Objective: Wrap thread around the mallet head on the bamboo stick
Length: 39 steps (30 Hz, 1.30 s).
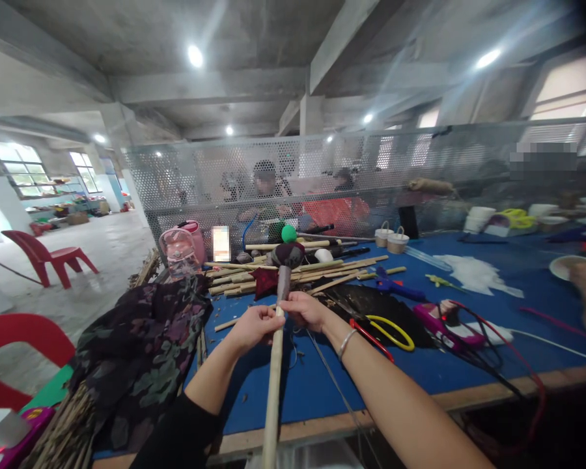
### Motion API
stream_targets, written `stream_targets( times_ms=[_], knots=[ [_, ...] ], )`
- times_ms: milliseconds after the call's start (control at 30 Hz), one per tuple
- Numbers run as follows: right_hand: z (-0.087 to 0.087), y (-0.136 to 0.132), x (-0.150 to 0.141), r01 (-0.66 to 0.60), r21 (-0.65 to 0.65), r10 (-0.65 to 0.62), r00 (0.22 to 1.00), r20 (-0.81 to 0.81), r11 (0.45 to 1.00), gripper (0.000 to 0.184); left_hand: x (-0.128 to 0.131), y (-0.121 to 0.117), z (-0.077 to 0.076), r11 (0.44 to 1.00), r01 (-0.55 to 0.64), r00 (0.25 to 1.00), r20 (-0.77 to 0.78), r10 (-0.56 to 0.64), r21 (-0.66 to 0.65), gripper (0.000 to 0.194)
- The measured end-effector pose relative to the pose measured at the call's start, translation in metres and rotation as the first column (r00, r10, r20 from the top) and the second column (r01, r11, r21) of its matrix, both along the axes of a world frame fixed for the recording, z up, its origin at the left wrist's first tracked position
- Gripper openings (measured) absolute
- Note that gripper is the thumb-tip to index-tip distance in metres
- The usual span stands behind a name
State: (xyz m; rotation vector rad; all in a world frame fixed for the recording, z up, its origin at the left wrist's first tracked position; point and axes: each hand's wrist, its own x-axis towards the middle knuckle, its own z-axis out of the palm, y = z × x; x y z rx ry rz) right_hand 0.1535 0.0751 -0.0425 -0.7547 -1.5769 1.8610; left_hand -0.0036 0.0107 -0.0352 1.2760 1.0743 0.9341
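A long pale wooden stick (274, 378) points away from me over the front of the table. Its far end carries a grey wrapped sleeve (284, 281) and a dark patterned cloth-covered head (288, 255). My left hand (256, 326) is closed on the stick just below the sleeve. From the other side, my right hand (306, 309) pinches the stick at the sleeve's lower edge. Thin cord (329, 371) trails below my right hand. A dark red cloth piece (264, 283) lies behind my hands, and the head partly hides the sticks at the back.
Several loose sticks (351, 268) lie across the blue table (244, 407). Yellow-and-red-handled scissors (393, 331), a blue glue gun (395, 284) and a magenta device (434, 326) with cables are on the right. Dark floral fabric (151, 345) covers the left side. A perforated metal screen (205, 176) stands behind.
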Motion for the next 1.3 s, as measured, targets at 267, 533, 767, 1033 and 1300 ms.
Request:
stream_targets(
  times_ms=[267, 533, 767, 1033, 1300],
  knots=[
    [0.006, -0.002, 0.003, -0.106, -0.047, 0.105, 0.994, -0.027, 0.993, 0.033, 0.0, -0.002, -0.001, 0.988, 0.148, 0.982, 0.122, -0.142, -0.039, 0.036],
    [-0.005, -0.003, -0.006, 0.033, 0.054, -0.034, 0.999, 0.023, 0.998, 0.037, 0.003, -0.003, -0.007, 0.999, 0.024, 0.989, -0.145, -0.021, 0.024, 0.039],
    [-0.006, -0.004, -0.009, 0.015, 0.003, -0.015, 0.999, 0.048, 1.0, 0.034, -0.001, 0.005, -0.014, 0.999, -0.039, 0.994, -0.1, 0.042, 0.034, 0.041],
    [-0.001, -0.006, -0.002, -0.089, 0.006, 0.089, 0.996, 0.011, 0.996, 0.033, -0.002, -0.004, -0.003, 0.963, 0.245, 0.962, 0.155, -0.226, -0.113, 0.032],
    [-0.01, 0.003, -0.008, 0.103, 0.076, -0.105, 0.994, 0.029, 0.992, 0.039, 0.005, 0.0, -0.011, 0.989, 0.018, 0.999, -0.031, -0.022, -0.148, 0.046]
  ],
)
